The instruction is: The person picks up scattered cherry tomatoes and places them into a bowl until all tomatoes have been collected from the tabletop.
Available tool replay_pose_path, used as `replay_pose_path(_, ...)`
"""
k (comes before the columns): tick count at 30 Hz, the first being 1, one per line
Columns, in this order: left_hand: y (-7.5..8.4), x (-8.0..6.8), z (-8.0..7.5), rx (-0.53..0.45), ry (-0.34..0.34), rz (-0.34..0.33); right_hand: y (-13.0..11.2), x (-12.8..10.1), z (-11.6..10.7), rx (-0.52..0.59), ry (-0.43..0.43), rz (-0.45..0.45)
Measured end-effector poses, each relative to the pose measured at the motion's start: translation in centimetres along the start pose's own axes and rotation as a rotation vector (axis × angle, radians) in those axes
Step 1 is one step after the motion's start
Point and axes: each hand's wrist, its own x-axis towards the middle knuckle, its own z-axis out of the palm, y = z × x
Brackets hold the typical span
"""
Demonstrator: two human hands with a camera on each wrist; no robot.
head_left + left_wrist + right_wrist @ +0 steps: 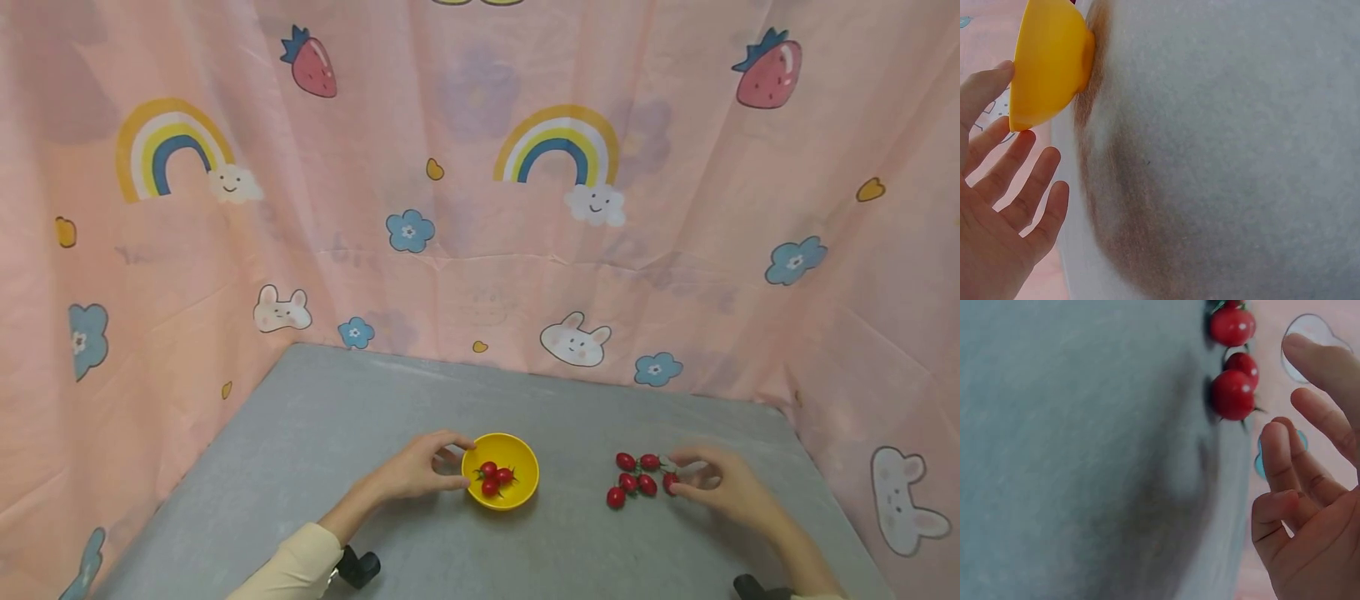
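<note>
The left hand [416, 468] is seen at the left rim of a round, smooth yellow bowl [517, 493], fingers loosely spread and only touching its outer wall, nothing gripped. Three glossy red cherry tomatoes [492, 477] are held in the bowl. To the right, a loose cluster of tomatoes [636, 481] lies on the matte grey table [315, 450]. The right hand [723, 486] is placed just beside them, fingers partly curled, one tomato [669, 481] touched by the thumb; a firm pinch cannot be confirmed.

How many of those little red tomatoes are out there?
8 that show. Three lie in the yellow bowl by the left hand; five lie loose on the grey table by the right hand, whose fingertips may hide more.
</note>
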Motion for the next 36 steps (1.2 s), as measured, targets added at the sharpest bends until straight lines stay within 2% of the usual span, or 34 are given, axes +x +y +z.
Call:
replay_pose_path(8,-0.1,0.0,0.0,0.0,0.002,-0.005,1.0,-0.3,0.2,-0.038,-0.066,0.08)
replay_pose_path(14,-0.1,0.0,0.0,0.004,-0.001,-0.01,1.3,-0.2,0.5,-0.035,-0.078,0.157)
replay_pose_path(19,0.0,0.0,-0.1,0.005,-0.004,-0.011,1.6,0.0,0.6,-0.038,-0.079,0.152)
replay_pose_path(27,0.0,0.1,-0.1,0.003,-0.007,-0.009,1.7,0.5,0.8,-0.072,-0.08,0.086)
replay_pose_path(36,-0.1,0.1,-0.1,-0.014,-0.01,-0.008,1.6,0.8,0.9,-0.06,-0.082,0.179)
